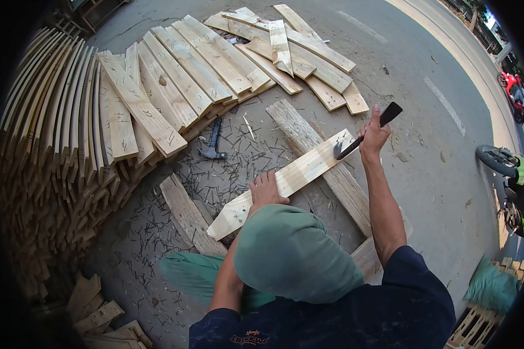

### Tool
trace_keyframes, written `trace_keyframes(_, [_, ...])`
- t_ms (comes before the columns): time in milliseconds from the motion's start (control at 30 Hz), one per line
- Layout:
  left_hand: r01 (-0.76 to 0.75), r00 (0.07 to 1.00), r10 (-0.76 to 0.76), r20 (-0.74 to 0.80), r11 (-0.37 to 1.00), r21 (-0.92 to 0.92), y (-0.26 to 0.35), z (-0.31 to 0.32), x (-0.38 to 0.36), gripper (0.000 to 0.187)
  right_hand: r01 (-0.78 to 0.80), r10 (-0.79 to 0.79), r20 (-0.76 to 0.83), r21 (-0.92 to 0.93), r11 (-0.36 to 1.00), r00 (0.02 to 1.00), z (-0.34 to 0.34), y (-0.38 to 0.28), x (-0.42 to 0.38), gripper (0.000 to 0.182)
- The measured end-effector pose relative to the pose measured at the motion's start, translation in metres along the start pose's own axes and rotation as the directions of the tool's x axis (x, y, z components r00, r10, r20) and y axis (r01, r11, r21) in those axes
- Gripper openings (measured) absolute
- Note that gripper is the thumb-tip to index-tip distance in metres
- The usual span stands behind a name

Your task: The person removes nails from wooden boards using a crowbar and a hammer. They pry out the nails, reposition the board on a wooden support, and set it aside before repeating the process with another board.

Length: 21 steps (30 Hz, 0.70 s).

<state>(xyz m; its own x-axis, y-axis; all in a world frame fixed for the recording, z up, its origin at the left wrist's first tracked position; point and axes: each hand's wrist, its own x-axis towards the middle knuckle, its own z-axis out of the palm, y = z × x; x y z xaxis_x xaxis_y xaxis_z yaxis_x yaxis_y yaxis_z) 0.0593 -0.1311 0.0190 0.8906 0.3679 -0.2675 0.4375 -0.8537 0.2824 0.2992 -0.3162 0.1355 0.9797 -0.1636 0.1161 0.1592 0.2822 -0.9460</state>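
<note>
My right hand [375, 138] is wrapped round the black handle of a claw hammer [349, 149], its dark curved head down on the upper end of a pale plank [308, 167]. Lower on that plank, my left hand [266, 191] lies with fingers spread, pressing on its face near the edge. The plank has a cut, pointed lower end and slants across a weathered board [346, 195]. Beneath its lower end is another grey board [186, 212]. Whether the claw grips a nail is too small to tell.
A second hammer [213, 142] lies among scattered nails [239, 152] on the ground. Stacked planks [64, 116] rise at the left, with loose planks [308, 52] at the back. Motorbikes [509, 186] stand at the right, near a green sack [492, 285]. A green cap [294, 253] hides the near middle.
</note>
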Motion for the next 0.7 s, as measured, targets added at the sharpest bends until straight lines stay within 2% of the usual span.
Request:
trace_keyframes(100, [-0.005, 0.999, 0.006, 0.035, 1.0, -0.027, -0.003, -0.001, 0.006, 0.096, 0.031, -0.034, -0.036, -0.062, 0.998, 0.999, 0.006, 0.004, -0.002, 0.045])
trace_keyframes(200, [-0.069, 0.998, 0.069, -0.003, 0.997, 0.044, -0.006, -0.001, 0.01, 0.097, 0.042, -0.045, -0.023, -0.104, 0.994, 0.999, 0.014, -0.004, -0.006, 0.045])
trace_keyframes(267, [-0.034, 0.988, 0.03, 0.151, 0.999, 0.024, -0.004, -0.007, 0.014, 0.1, 0.047, -0.047, 0.004, -0.115, 0.992, 0.999, 0.015, -0.007, -0.005, 0.043])
trace_keyframes(300, [-0.036, 0.986, 0.032, 0.161, 0.999, 0.022, -0.004, -0.005, 0.013, 0.1, 0.032, -0.031, 0.013, -0.069, 0.997, 0.999, 0.016, -0.007, -0.001, 0.044])
trace_keyframes(333, [-0.044, 0.988, 0.039, 0.152, 0.998, 0.034, -0.004, -0.004, 0.013, 0.1, 0.02, -0.02, 0.024, -0.019, 1.0, 1.0, 0.017, -0.006, 0.003, 0.044])
trace_keyframes(567, [-0.026, 0.994, 0.019, 0.111, 0.998, 0.058, 0.002, -0.01, 0.011, 0.096, -0.015, 0.016, 0.097, -0.017, 1.0, 0.995, 0.017, 0.001, 0.01, 0.046])
trace_keyframes(700, [-0.031, 0.994, 0.027, 0.108, 0.999, 0.036, 0.001, -0.012, 0.011, 0.096, 0.002, -0.001, 0.07, -0.018, 1.0, 0.998, 0.019, 0.006, 0.004, 0.046])
